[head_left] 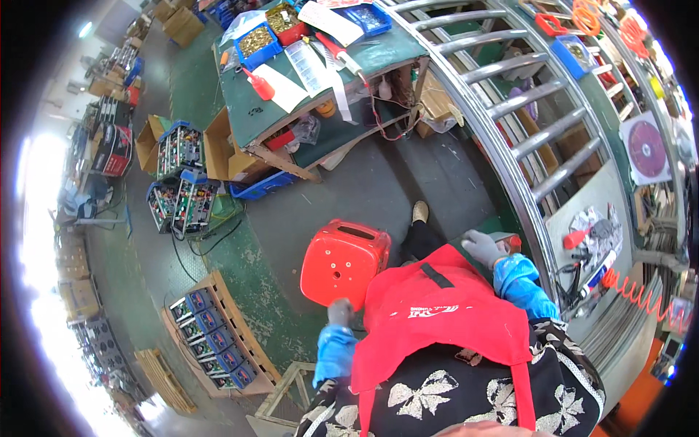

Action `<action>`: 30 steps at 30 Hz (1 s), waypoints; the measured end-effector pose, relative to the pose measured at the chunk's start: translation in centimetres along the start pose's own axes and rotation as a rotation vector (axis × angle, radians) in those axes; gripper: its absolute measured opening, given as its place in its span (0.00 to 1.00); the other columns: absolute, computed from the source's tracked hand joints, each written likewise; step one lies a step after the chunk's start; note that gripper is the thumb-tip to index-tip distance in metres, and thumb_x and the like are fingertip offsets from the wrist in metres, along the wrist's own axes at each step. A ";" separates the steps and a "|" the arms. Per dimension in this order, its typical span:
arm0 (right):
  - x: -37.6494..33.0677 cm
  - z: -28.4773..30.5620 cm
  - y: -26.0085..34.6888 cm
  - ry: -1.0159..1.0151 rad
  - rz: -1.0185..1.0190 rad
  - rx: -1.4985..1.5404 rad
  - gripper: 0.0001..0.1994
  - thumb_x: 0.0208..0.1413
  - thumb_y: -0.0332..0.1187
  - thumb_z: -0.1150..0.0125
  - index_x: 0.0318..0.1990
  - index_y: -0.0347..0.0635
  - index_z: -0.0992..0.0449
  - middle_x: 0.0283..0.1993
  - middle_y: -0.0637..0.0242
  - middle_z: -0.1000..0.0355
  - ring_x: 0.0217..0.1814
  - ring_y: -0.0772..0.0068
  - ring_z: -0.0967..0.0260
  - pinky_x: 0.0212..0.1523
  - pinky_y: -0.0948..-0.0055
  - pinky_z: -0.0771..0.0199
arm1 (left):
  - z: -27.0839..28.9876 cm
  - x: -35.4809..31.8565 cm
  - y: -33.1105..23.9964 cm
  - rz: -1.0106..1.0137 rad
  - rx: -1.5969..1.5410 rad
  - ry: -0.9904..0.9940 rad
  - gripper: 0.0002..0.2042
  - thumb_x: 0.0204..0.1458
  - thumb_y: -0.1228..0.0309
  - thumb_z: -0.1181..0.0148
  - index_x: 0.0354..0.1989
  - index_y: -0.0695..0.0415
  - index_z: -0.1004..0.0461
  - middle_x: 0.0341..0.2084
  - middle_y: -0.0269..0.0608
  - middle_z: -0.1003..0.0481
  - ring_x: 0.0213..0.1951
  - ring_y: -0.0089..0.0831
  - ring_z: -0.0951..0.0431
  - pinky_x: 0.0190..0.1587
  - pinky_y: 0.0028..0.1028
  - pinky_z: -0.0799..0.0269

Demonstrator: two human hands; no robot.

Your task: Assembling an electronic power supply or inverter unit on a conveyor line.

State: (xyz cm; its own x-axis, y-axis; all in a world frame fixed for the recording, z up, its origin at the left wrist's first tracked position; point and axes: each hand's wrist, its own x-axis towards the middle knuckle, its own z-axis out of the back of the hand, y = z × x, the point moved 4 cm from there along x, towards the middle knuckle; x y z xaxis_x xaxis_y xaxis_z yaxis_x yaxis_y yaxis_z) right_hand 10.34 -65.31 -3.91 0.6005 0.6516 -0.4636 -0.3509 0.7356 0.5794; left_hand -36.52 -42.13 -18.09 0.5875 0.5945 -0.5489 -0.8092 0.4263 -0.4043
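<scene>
Red apron (pixel 444 306) seen nearest, lower centre of frame; grey-gloved left hand (pixel 340 312) noted just left of it, at the lower edge of a red stool (pixel 336 266); fingers partly hidden, so whether the edge is gripped or merely touched cannot be told. Grey-gloved right hand (pixel 483 247) seen right of centre, fingers partly curled, beside a red-ended object (pixel 512 244); a hold on it cannot be confirmed.

Stool located at centre of frame, perforated seat turned to the camera; whether it is tilted cannot be told; judged to be moulded plastic, hence light, stiff, not fragile, somewhat slippery under a smooth glove; firmest hold expected at the dark slot (pixel 357 231) along its upper side, the rounded rim being judged less secure.

Farther out, roller conveyor (pixel 520 109) observed at upper right; green-topped workbench (pixel 240 95) at upper centre, small-parts bins (pixel 256 44) being set on it.
</scene>
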 end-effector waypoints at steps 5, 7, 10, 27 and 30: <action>-1.3 0.4 -14.5 0.115 -0.361 -0.383 0.11 0.52 0.34 0.44 0.40 0.41 0.21 0.40 0.52 0.22 0.45 0.50 0.24 0.45 0.55 0.26 | 12.1 7.1 -6.1 0.610 -1.247 -0.310 0.06 0.53 0.70 0.44 0.33 0.59 0.24 0.22 0.38 0.26 0.21 0.28 0.26 0.25 0.28 0.26; -1.3 2.0 -18.0 0.164 -0.440 -0.562 0.10 0.50 0.33 0.43 0.37 0.42 0.19 0.39 0.55 0.21 0.44 0.53 0.23 0.45 0.55 0.25 | 14.7 8.3 -8.1 0.596 -1.246 -0.356 0.09 0.56 0.68 0.45 0.37 0.59 0.24 0.24 0.37 0.25 0.22 0.26 0.26 0.25 0.26 0.27; 2.5 0.9 -22.6 0.121 -0.552 -0.235 0.11 0.50 0.36 0.43 0.37 0.46 0.18 0.41 0.57 0.21 0.45 0.54 0.23 0.45 0.56 0.24 | 15.0 10.6 -9.9 0.617 -1.066 -0.199 0.08 0.55 0.68 0.45 0.37 0.59 0.24 0.26 0.38 0.25 0.23 0.26 0.26 0.25 0.27 0.27; 16.6 1.0 -8.7 -0.026 -0.512 0.453 0.17 0.51 0.39 0.43 0.44 0.37 0.21 0.38 0.51 0.22 0.44 0.57 0.24 0.47 0.62 0.27 | 26.5 30.1 -19.8 0.297 -0.682 -0.055 0.18 0.51 0.67 0.41 0.50 0.59 0.24 0.28 0.37 0.23 0.28 0.23 0.26 0.29 0.24 0.30; 11.8 3.0 -9.0 -0.120 -0.661 0.426 0.17 0.49 0.39 0.43 0.42 0.36 0.21 0.38 0.50 0.22 0.42 0.54 0.25 0.46 0.59 0.27 | 30.5 35.4 -24.0 0.241 -0.733 -0.122 0.18 0.51 0.67 0.41 0.50 0.60 0.24 0.29 0.39 0.22 0.30 0.24 0.24 0.32 0.26 0.28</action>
State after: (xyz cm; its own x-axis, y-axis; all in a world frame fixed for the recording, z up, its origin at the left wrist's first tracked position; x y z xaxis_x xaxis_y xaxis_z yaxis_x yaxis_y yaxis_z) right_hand 22.74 -64.82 -12.61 0.6703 0.0624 -0.7395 0.3957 0.8129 0.4273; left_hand 3.47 -10.51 -5.48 0.3566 0.7026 -0.6159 -0.6786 -0.2583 -0.6876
